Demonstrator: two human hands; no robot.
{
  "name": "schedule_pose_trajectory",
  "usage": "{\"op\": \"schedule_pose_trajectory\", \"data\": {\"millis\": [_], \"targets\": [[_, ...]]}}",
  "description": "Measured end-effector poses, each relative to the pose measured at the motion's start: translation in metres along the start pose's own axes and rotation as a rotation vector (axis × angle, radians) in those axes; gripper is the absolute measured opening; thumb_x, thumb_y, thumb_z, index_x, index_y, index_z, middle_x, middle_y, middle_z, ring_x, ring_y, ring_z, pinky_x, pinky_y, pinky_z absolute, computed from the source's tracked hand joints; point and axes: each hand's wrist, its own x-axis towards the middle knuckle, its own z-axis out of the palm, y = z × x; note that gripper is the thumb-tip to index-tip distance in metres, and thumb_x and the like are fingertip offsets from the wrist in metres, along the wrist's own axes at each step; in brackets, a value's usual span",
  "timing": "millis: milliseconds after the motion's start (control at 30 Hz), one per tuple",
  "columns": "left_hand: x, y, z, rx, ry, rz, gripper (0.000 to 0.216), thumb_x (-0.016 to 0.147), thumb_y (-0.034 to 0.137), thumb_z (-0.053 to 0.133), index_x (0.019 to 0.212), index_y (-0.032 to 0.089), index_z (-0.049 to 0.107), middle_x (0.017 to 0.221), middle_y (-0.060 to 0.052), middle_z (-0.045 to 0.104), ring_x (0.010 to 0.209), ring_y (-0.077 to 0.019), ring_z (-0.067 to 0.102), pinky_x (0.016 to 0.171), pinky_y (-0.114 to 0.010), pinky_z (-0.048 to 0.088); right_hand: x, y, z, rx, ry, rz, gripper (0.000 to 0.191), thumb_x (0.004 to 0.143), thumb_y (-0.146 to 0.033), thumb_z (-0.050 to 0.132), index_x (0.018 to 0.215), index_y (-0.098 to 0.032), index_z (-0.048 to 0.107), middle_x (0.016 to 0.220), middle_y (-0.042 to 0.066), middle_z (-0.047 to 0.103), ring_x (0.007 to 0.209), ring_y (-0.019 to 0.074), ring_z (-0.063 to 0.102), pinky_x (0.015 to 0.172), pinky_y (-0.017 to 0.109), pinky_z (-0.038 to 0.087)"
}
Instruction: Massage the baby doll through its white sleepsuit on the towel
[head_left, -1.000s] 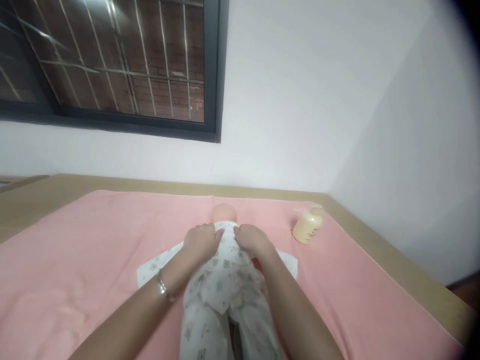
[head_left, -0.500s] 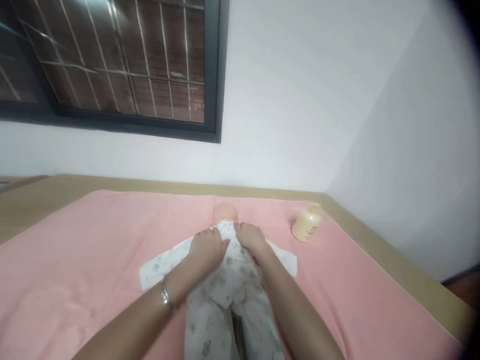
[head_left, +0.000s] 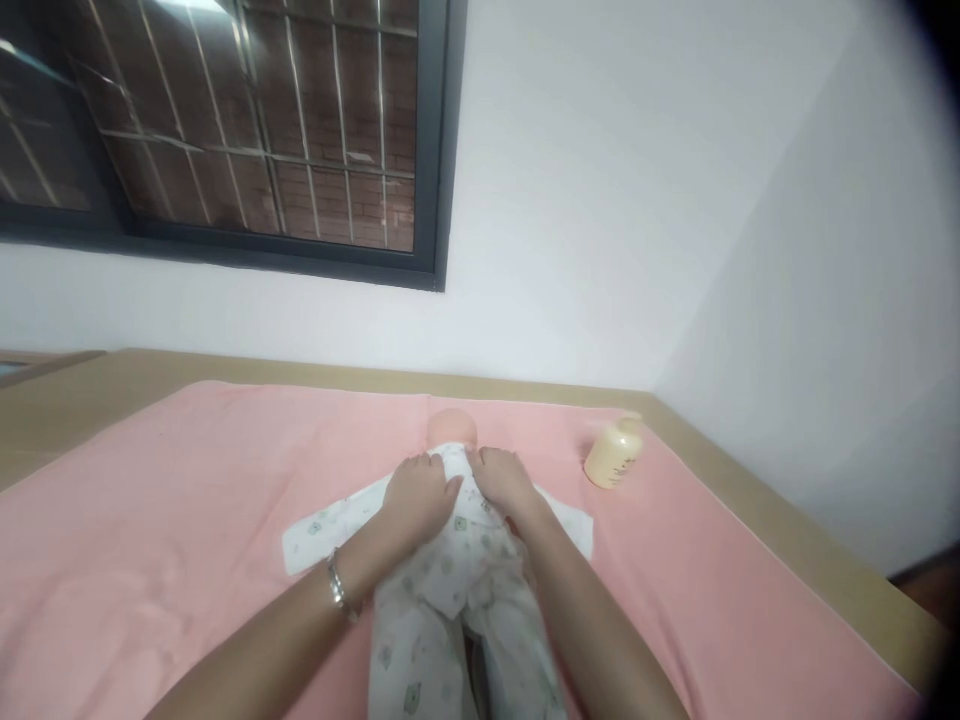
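A baby doll in white printed clothes (head_left: 450,575) lies on its back in the middle, its rounded head (head_left: 452,428) at the far end and its legs towards me. My left hand (head_left: 421,495) is closed over the clothes at the upper chest and shoulder, fingers bent over the far side and thumb lying towards the middle. On the opposite shoulder, my right hand (head_left: 504,480) is curled over the fabric beside the collar. Both sleeves stretch out sideways past my wrists. My fingertips are hidden, and my forearms cover part of the doll's sides.
A pink cloth (head_left: 210,500) covers most of the wooden surface (head_left: 810,565) under the doll. A pale yellow pump bottle (head_left: 613,455) stands to the right of the doll. Behind are a white wall (head_left: 570,200) and a barred, dark-framed window (head_left: 262,130).
The view has shifted slightly. Both hands stay at the doll's upper chest, with only a tiny shift on the clothes. The bottle stands where it was.
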Motion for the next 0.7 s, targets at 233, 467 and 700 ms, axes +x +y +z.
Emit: {"op": "schedule_pose_trajectory", "data": {"millis": [233, 467, 700], "targets": [[0.012, -0.010, -0.001, -0.075, -0.006, -0.102, 0.058, 0.094, 0.051, 0.022, 0.090, 0.012, 0.064, 0.092, -0.016, 0.069, 0.087, -0.0277, 0.063, 0.078, -0.036, 0.043, -0.013, -0.009, -0.001, -0.071, 0.031, -0.057, 0.067, 0.097, -0.054, 0.016, 0.107, -0.008, 0.063, 0.104, 0.021, 0.066, 0.096, 0.0301, 0.061, 0.083, 0.038, 0.039], [0.009, -0.010, 0.003, -0.052, -0.049, -0.088, 0.054, 0.095, 0.047, 0.023, 0.096, 0.012, 0.064, 0.098, -0.017, 0.068, 0.090, -0.0282, 0.063, 0.082, -0.038, 0.041, -0.010, -0.007, -0.002, -0.007, 0.014, -0.044, 0.063, 0.097, -0.051, 0.017, 0.108, -0.010, 0.064, 0.104, 0.020, 0.067, 0.094, 0.0286, 0.062, 0.079, 0.036, 0.041], [-0.001, -0.005, -0.001, -0.051, -0.006, 0.007, 0.042, 0.092, 0.039, 0.032, 0.103, 0.012, 0.062, 0.105, -0.016, 0.066, 0.097, -0.0282, 0.061, 0.084, -0.038, 0.042, 0.008, 0.008, 0.007, 0.143, -0.006, 0.032, 0.063, 0.097, -0.050, 0.016, 0.100, -0.012, 0.067, 0.105, 0.018, 0.067, 0.094, 0.0259, 0.063, 0.078, 0.033, 0.042]]}}
